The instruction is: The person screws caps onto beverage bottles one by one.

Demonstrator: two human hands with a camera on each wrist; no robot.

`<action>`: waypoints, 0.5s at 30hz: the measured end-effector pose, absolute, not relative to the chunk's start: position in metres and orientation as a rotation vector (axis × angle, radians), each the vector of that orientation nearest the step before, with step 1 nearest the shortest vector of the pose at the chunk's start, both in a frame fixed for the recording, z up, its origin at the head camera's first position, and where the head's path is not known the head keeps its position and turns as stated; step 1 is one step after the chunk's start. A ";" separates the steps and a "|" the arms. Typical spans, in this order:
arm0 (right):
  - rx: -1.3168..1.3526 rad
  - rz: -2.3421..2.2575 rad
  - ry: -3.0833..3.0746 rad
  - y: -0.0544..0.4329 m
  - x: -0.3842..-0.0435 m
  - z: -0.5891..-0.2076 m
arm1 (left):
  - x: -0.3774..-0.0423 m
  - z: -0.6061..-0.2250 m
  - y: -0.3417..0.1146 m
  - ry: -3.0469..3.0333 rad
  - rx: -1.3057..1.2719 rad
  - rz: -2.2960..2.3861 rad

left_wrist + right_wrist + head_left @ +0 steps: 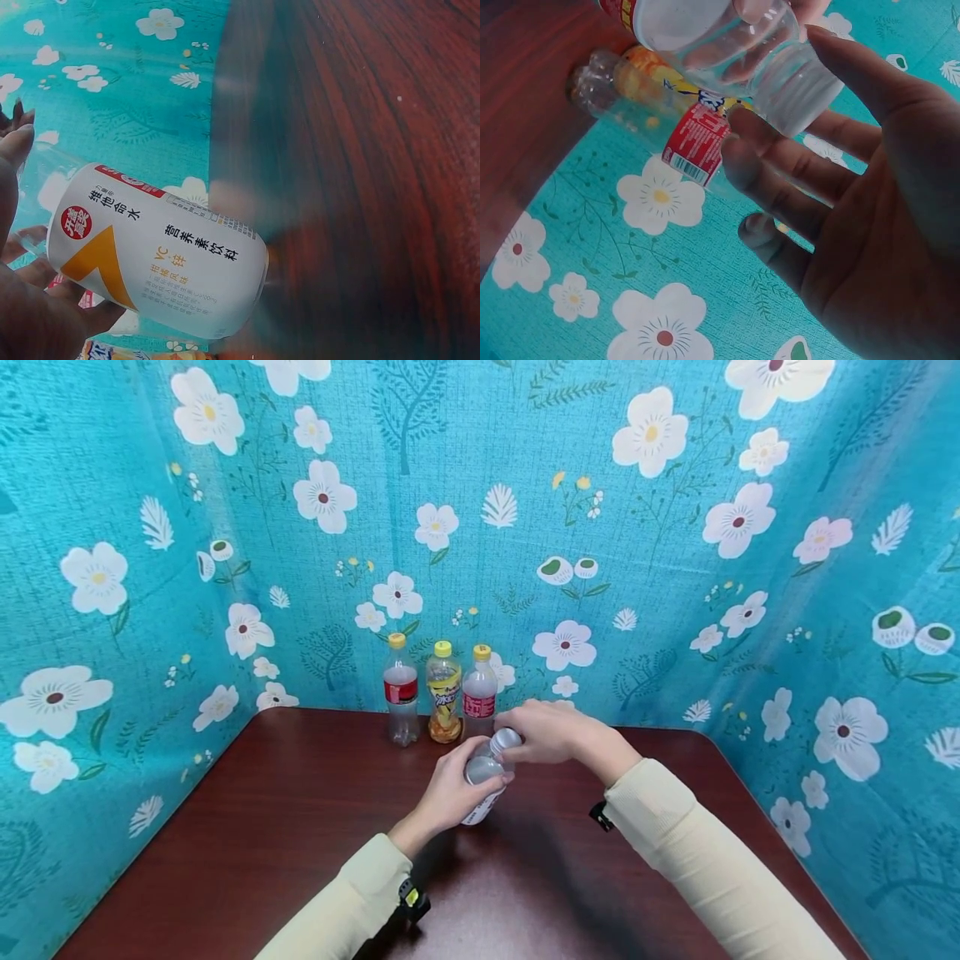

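Note:
A clear bottle (486,766) with a white label (161,255) is tilted above the table. My left hand (452,785) grips it around the upper body. At its neck, my right hand (551,732) has thumb and fingers about the whitish cap (804,88). The right wrist view shows the thumb on one side of that cap and the index finger on the other, with the remaining fingers loosely bent. Printed characters and an orange mark show on the label in the left wrist view.
Behind the hands stand three yellow-capped bottles: a red-labelled one (401,690), a yellow-labelled one (444,693) and another red-labelled one (479,689). They stand near the back edge of the dark wooden table (300,827). A blue flowered curtain (480,552) surrounds it.

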State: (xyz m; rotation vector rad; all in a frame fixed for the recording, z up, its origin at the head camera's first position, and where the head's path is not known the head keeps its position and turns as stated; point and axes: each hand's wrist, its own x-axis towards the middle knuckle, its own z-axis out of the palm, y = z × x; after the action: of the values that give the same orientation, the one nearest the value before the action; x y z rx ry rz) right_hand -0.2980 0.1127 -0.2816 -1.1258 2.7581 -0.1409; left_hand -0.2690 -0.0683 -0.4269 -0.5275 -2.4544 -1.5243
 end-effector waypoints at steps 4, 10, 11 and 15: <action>-1.102 -0.129 2.793 0.114 -0.295 -0.282 | -0.267 -0.428 -0.068 -2.452 -0.530 -1.517; -1.214 -0.139 2.768 0.114 -0.295 -0.280 | -0.268 -0.427 -0.069 -2.436 -0.528 -1.539; -1.237 -0.158 2.755 0.113 -0.296 -0.280 | -0.268 -0.427 -0.069 -2.435 -0.528 -1.542; -1.250 -0.191 2.744 0.111 -0.296 -0.282 | -0.268 -0.427 -0.069 -2.438 -0.532 -1.532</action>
State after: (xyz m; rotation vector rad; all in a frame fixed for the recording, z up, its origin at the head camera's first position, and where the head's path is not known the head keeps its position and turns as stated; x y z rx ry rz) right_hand -0.2961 0.1112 -0.2816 -1.2498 2.7445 -0.1905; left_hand -0.2680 -0.0694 -0.4268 -0.5318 -2.4377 -1.5318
